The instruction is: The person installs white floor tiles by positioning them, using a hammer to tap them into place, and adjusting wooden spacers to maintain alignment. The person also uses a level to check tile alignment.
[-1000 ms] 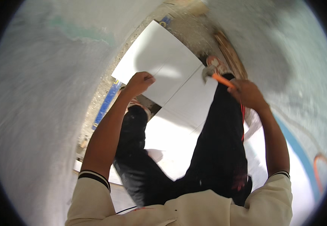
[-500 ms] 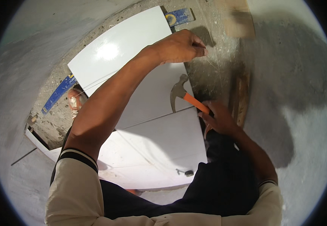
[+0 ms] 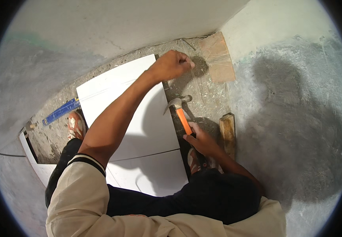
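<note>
Over the far right corner of a large white tile (image 3: 104, 93), my left hand (image 3: 173, 65) is closed, thumb and fingertips pinched together. A fine string seems to trail down from those fingertips, though it is barely visible. My right hand (image 3: 202, 140), lower and to the right, grips a claw hammer (image 3: 184, 121) by its orange handle. The metal head points away from me, just off the tile's right edge and above the rough floor. A second white tile (image 3: 147, 173) lies nearer me, a dark joint between the two.
A blue level (image 3: 61, 111) lies left of the far tile. My shoes flank the tiles, the left (image 3: 76, 125) on bare concrete. At right stands a wooden block (image 3: 228, 134) by the grey wall (image 3: 289, 118). A brownish board with loose strings (image 3: 217, 57) lies in the far corner.
My view has shifted, bringing more of the far walls and corner into sight. The hammer has turned, its head now pointing farther from me and off the tile. My left hand stays pinched.
</note>
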Demonstrator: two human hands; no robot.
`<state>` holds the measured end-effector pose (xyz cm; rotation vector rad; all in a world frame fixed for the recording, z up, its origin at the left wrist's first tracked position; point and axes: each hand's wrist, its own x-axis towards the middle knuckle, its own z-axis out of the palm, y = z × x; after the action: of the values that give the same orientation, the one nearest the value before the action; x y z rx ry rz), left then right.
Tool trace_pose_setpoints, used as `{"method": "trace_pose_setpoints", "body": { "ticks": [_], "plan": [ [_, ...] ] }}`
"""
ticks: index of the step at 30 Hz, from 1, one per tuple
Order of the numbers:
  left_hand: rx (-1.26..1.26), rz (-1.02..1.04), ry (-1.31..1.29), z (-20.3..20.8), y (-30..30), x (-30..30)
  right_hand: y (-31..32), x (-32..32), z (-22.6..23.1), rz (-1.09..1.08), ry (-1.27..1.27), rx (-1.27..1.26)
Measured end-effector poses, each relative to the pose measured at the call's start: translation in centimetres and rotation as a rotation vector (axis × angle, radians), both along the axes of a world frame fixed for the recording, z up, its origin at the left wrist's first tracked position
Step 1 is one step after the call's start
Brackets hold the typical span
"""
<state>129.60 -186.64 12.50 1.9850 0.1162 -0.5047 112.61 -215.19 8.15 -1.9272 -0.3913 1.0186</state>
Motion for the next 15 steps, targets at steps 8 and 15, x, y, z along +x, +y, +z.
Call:
{"method": "trace_pose_setpoints", "body": {
  "ticks": [8, 15],
  "plan": [
    [0.039, 0.063, -0.224, -1.1, 1.7, 0.5, -0.8, 0.8, -1.5, -0.204, 0.427, 0.115],
    [-0.024, 0.034, -0.133, -1.0, 5.8, -0.7, 0.0, 1.5, -1.8, -0.019, 0.113, -0.146]
  ]
}}
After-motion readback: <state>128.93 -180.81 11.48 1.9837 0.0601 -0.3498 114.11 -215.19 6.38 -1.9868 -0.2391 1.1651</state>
